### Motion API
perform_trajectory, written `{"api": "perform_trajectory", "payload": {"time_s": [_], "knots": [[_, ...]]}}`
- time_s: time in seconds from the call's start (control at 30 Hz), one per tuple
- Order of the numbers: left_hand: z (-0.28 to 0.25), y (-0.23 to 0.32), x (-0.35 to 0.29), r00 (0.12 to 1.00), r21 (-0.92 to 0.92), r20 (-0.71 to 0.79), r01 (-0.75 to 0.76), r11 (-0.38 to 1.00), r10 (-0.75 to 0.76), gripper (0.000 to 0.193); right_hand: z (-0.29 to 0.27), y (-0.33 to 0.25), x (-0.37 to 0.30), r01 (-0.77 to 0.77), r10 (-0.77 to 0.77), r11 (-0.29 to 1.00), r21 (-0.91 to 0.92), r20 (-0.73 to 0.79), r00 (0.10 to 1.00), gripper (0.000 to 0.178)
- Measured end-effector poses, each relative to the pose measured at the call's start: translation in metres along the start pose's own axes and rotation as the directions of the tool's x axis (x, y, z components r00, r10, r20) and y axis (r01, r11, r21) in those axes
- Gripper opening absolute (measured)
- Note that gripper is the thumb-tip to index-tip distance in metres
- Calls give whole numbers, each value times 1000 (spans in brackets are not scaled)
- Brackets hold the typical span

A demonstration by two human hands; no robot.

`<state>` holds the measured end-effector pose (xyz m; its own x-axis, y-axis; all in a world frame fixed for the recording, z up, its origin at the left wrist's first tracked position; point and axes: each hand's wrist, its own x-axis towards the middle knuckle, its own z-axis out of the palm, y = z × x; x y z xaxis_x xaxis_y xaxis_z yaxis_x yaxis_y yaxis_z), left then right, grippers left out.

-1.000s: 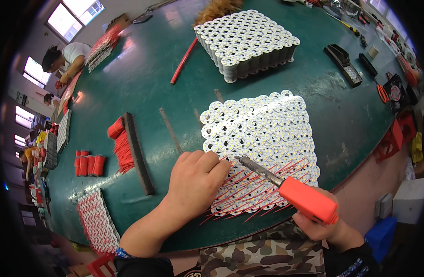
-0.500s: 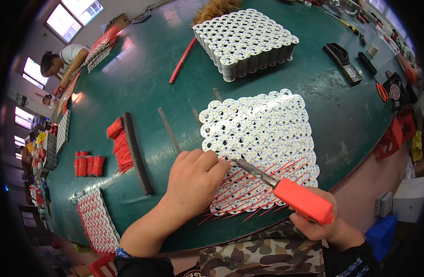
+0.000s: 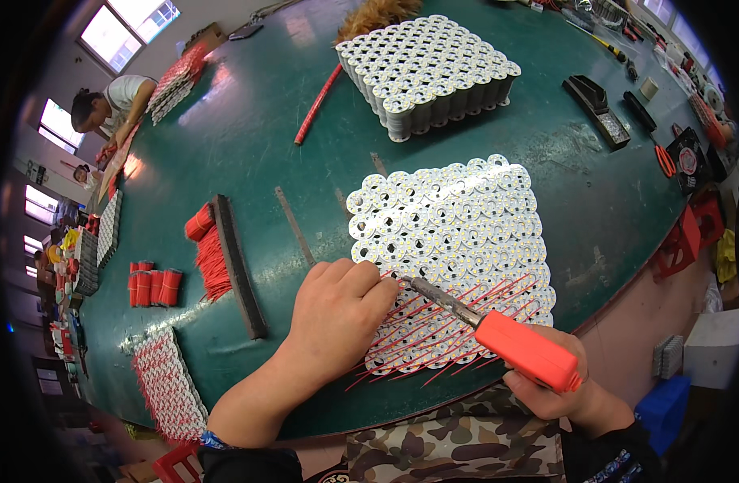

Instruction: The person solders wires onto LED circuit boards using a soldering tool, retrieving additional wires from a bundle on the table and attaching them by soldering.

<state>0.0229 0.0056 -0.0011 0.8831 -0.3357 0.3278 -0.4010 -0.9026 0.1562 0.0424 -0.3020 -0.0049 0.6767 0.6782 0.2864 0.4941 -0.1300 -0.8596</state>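
Note:
My right hand (image 3: 556, 378) is wrapped round the orange-red handle of a soldering iron (image 3: 524, 351). Its dark tip rests at a panel of joined round white LED boards (image 3: 450, 213), right by the fingertips of my left hand (image 3: 337, 314). Those left fingers are pinched together over the panel's left side, on what looks like the end of a thin red wire; the fingertips are partly hidden. Many red wires (image 3: 434, 342) lie slantwise across the near half of the panel, some sticking out past its near edge.
A thick stack of similar boards (image 3: 426, 68) stands beyond the panel. To the left are a dark bar (image 3: 239, 266), loose red wires (image 3: 214, 262), red bundles (image 3: 154, 286) and a wired panel (image 3: 170, 385). A black tray (image 3: 596, 111) and scissors (image 3: 666, 161) lie at right. Another person (image 3: 116, 109) works far left.
Both hands, the soldering iron and the panel stay almost exactly in place. At the far left, the other person has shifted slightly.

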Motion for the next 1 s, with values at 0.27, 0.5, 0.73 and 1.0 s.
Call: {"api": "perform_trajectory", "payload": {"time_s": [0.27, 0.5, 0.73, 1.0], "knots": [[-1, 0, -1, 1000, -2, 13, 7, 1000, -7, 18, 0, -1, 1, -10, 9, 1000, -11, -3, 1000, 53], [-1, 1, 2, 1000, -7, 6, -3, 1000, 3, 16, -5, 2, -7, 58, -64, 990, -129, -40, 997, 48], [4, 0, 0, 998, -57, -46, 34, 998, -37, 16, -7, 2, -12, -3, -6, 994, -113, -85, 996, 42], [6, 8, 21, 998, -75, -62, 20, 997, -25, 17, -8, 9, -16, 19, -43, 990, -143, -166, 985, 44]]}}
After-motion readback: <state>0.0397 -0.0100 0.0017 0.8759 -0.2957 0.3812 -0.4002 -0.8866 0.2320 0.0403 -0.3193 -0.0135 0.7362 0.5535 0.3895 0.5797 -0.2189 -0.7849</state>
